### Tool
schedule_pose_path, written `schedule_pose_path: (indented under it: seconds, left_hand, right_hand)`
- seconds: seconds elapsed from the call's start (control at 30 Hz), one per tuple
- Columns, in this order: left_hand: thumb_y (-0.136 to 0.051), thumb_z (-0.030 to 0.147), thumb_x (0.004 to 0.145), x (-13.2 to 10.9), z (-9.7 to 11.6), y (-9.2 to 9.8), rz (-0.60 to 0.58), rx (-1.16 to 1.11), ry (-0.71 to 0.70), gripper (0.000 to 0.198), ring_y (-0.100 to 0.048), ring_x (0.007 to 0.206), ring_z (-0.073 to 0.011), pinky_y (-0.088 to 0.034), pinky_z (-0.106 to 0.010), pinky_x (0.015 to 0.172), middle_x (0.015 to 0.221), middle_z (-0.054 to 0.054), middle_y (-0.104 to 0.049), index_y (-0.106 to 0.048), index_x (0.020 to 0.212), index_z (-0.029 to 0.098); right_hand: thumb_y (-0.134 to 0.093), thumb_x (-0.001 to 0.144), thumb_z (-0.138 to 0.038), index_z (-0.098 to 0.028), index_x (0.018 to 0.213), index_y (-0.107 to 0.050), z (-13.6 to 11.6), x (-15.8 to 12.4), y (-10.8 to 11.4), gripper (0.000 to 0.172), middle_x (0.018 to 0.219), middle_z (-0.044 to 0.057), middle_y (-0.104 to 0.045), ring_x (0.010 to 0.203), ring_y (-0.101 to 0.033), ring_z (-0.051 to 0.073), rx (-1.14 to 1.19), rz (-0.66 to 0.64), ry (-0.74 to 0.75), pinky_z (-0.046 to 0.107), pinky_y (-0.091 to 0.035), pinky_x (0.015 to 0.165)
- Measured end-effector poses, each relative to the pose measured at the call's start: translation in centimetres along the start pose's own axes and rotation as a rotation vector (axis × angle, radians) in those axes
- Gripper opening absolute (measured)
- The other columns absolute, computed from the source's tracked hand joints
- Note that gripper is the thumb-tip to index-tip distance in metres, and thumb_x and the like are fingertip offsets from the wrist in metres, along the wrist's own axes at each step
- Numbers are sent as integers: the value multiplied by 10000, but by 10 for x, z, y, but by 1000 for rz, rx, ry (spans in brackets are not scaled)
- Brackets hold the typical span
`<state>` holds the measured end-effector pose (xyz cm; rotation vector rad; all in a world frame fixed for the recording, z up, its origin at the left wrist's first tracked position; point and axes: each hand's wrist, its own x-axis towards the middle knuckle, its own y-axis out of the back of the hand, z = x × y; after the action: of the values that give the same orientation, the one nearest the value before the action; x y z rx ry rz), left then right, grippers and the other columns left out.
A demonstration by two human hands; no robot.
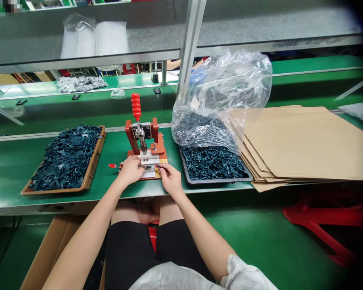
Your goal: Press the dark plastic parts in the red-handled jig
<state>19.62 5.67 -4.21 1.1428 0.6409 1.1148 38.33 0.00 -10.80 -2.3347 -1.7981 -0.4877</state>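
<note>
A toggle press with a red upright handle (136,106) and a brown frame stands on the green bench in front of me. My left hand (131,169) is at the left side of its metal fixture (149,161), fingers bent and fingertips partly hidden. On the fixture's right side, my right hand (171,178) pinches a small dark part (159,166) between thumb and finger. A brown tray (92,165) heaped with dark blue-black pieces lies left of the press. To the right sits a black tray (219,181) of similar small pieces, partly under a clear plastic bag (226,88).
Flat cardboard sheets (308,145) are stacked right of the black tray. A metal post (191,44) rises behind the press. Small bagged items (81,83) lie on the far bench. Below are a cardboard box (53,249) at left and a red stool (320,217) at right.
</note>
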Motion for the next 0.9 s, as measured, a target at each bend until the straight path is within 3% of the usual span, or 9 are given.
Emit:
schedule_pose_path:
  seconds: [0.13,0.27,0.4,0.5,0.67,0.9]
  left_hand:
    - [-591,222,818,0,4,-2,47,6,39,228,-661,1087,-327,-533,-447,964,1067,-122,-749,-773,952,198]
    - [-573,251,851,-4,6,-1,40,15,30,216,-661,1075,-335,-533,-468,979,1053,-140,-746,-776,866,180]
    - [-687,309,787,-8,3,6,-21,-41,-51,277,-627,1171,-339,-504,-479,1048,1198,-111,-718,-785,1028,213]
    - [-765,324,726,-9,1,10,-54,-48,-72,358,-615,1201,-350,-500,-476,1061,1239,-123,-698,-778,1063,202]
    - [-754,302,744,-9,1,7,-28,-44,-53,286,-630,1163,-352,-517,-482,1029,1192,-124,-715,-780,1007,192]
    - [-727,292,774,-14,1,2,25,-57,-81,203,-631,1155,-337,-505,-493,1043,1148,-115,-714,-787,948,207]
  right_hand:
    - [-568,925,-284,-208,1064,-712,-1,0,1,214,982,72,-768,856,-742,200,30,-26,-50,317,-605,781]
    - [-576,920,-255,-208,934,-731,-11,9,6,162,953,71,-718,885,-686,197,-140,-111,83,319,-568,821]
    - [-596,888,-198,-205,856,-727,-16,25,2,135,881,58,-686,862,-655,206,-264,-221,147,336,-546,835]
    - [-606,856,-145,-217,920,-755,-13,35,-9,178,976,58,-723,957,-676,217,-248,-269,126,357,-538,917]
    - [-635,822,-122,-243,1021,-776,-4,37,-23,272,1157,50,-739,1073,-690,231,-213,-297,77,379,-534,994]
    - [-608,862,-146,-253,996,-798,-1,35,-19,256,1162,57,-751,1137,-678,249,-278,-330,221,407,-524,1040]
